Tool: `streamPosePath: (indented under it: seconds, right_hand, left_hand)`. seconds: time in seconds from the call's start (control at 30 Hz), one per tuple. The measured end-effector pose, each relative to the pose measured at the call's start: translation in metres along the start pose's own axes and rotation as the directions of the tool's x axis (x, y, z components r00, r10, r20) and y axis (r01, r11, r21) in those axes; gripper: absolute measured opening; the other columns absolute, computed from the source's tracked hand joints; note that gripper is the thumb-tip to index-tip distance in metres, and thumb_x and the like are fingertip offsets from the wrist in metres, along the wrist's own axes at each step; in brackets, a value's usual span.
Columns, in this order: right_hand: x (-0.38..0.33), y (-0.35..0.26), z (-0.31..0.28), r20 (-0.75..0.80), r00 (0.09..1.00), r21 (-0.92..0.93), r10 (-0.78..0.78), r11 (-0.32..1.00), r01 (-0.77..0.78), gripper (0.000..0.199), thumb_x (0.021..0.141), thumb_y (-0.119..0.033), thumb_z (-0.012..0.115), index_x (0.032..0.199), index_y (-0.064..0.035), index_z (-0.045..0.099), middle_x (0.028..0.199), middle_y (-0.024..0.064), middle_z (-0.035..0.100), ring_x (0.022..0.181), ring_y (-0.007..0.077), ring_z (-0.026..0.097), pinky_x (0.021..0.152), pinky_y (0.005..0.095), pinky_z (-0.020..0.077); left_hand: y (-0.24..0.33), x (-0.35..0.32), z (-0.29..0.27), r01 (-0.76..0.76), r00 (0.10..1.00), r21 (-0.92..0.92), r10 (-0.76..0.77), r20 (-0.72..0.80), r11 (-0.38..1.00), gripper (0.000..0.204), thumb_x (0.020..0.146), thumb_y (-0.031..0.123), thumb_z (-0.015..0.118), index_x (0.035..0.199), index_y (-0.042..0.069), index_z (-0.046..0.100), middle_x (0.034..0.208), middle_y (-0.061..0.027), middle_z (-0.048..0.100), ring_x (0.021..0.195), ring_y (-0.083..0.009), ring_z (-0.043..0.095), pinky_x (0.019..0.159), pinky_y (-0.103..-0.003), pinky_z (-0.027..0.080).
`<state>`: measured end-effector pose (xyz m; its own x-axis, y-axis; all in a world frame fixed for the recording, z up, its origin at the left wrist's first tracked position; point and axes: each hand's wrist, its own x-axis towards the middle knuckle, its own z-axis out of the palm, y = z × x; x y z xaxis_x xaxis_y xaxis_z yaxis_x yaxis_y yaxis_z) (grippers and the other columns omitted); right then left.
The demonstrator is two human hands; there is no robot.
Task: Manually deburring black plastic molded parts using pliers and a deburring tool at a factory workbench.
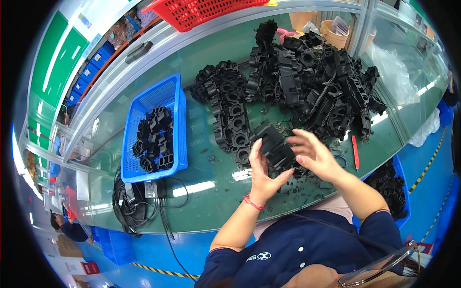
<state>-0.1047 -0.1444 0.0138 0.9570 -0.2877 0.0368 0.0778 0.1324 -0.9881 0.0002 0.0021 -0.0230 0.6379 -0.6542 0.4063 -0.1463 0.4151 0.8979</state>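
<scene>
A black moulded plastic part (273, 144) is tilted in front of me over the green table. My left hand (264, 176) grips its left side, fingers along the edge and thumb stretched out below it. Beside the part's right end is my right hand (317, 156), its fingers apart and slightly blurred; whether they touch the part is hard to tell. Small black scraps (307, 185) lie on the table under and around both hands. Just beyond the part rises a large heap of similar black plastic parts (293, 72).
A blue basket (181, 129) with black parts stands at the left. Cables and a power adapter (154, 188) lie near the table's front edge. To the right are a red pen-like tool (355, 151) and a lower blue crate (402, 185). A red basket (206, 12) sits at the back.
</scene>
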Motion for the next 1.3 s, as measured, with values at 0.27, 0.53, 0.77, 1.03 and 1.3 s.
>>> streamPosePath:
  seconds: [0.27, 0.53, 0.77, 1.03, 1.3]
  right_hand:
    - [0.002, 0.008, -0.002, -0.199, 0.978, 0.068, -0.068, 0.994, 0.083, 0.035, 0.085, -0.014, 0.066, 0.115, -0.0014, 0.051, 0.098, 0.0024, 0.056, 0.085, 0.0063, 0.052, 0.074, 0.0228, 0.0451]
    - [-0.007, -0.011, -0.005, -0.136, 0.985, -0.374, -0.110, 0.926, 0.052, 0.029, 0.080, -0.013, 0.068, 0.103, 0.0006, 0.056, 0.095, 0.0056, 0.050, 0.075, 0.0103, 0.053, 0.063, 0.0230, 0.0497]
    - [-0.007, -0.007, -0.003, -0.105, 0.992, -0.436, -0.073, 0.900, 0.020, 0.031, 0.078, -0.016, 0.069, 0.101, 0.0005, 0.057, 0.092, 0.0058, 0.052, 0.070, 0.0107, 0.054, 0.060, 0.0241, 0.0477]
    - [-0.011, -0.002, -0.008, -0.054, 0.987, -0.528, -0.151, 0.843, 0.100, 0.028, 0.077, -0.014, 0.069, 0.098, 0.0000, 0.058, 0.089, 0.0072, 0.051, 0.061, 0.0115, 0.052, 0.054, 0.0252, 0.0432]
    - [-0.016, -0.014, -0.022, 0.026, 0.999, -0.614, -0.041, 0.787, 0.049, 0.028, 0.074, -0.012, 0.067, 0.096, 0.0013, 0.056, 0.086, 0.0071, 0.052, 0.064, 0.0116, 0.051, 0.054, 0.0232, 0.0447]
  left_hand:
    - [-0.005, 0.007, 0.002, -0.163, 0.981, 0.106, 0.150, 0.125, 0.981, 0.071, 0.071, 0.015, 0.074, 0.132, 0.006, 0.039, 0.150, -0.0201, 0.010, 0.136, -0.0332, 0.025, 0.110, -0.042, 0.022]
    - [0.000, 0.013, -0.017, -0.197, 0.966, 0.356, 0.242, -0.087, 0.914, 0.041, 0.073, 0.007, 0.075, 0.109, 0.008, 0.057, 0.148, -0.0205, 0.020, 0.138, -0.0350, 0.020, 0.109, -0.048, 0.020]
    - [0.005, 0.014, -0.016, -0.265, 0.962, 0.548, 0.258, 0.091, 0.793, 0.029, 0.068, 0.006, 0.078, 0.093, 0.012, 0.064, 0.148, -0.0215, 0.020, 0.139, -0.0363, 0.016, 0.110, -0.049, 0.016]
    - [0.005, 0.017, -0.016, -0.276, 0.961, 0.604, 0.226, 0.159, 0.747, 0.020, 0.065, 0.004, 0.078, 0.081, 0.012, 0.069, 0.147, -0.0209, 0.024, 0.138, -0.0395, 0.016, 0.111, -0.049, 0.018]
    - [0.010, 0.016, -0.009, -0.356, 0.927, 0.679, 0.149, 0.345, 0.642, 0.018, 0.063, 0.005, 0.077, 0.076, 0.011, 0.068, 0.144, -0.0185, 0.031, 0.136, -0.0397, 0.021, 0.108, -0.047, 0.023]
